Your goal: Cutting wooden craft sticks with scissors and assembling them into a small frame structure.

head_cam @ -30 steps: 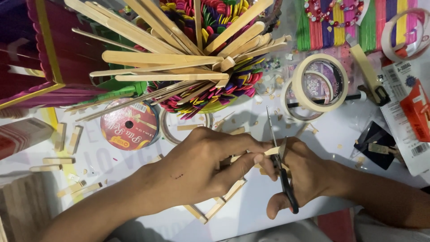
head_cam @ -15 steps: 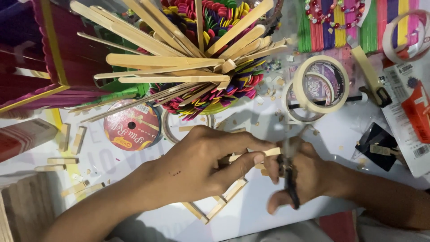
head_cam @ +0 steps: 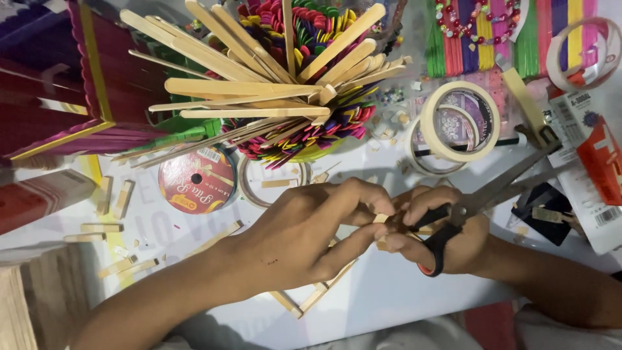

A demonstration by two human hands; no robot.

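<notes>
- My left hand pinches a short wooden stick piece between thumb and fingertips, just above the white table.
- My right hand grips black-handled scissors — blades pointing up-right, away from the piece.
- Beyond — a bundle of craft sticks, tape rolls.

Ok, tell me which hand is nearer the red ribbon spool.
Left. The left hand sits just right of the red ribbon spool; the right hand, holding scissors, lies farther right.

Red-white carded package far right; round red spool label left-centre.
</notes>
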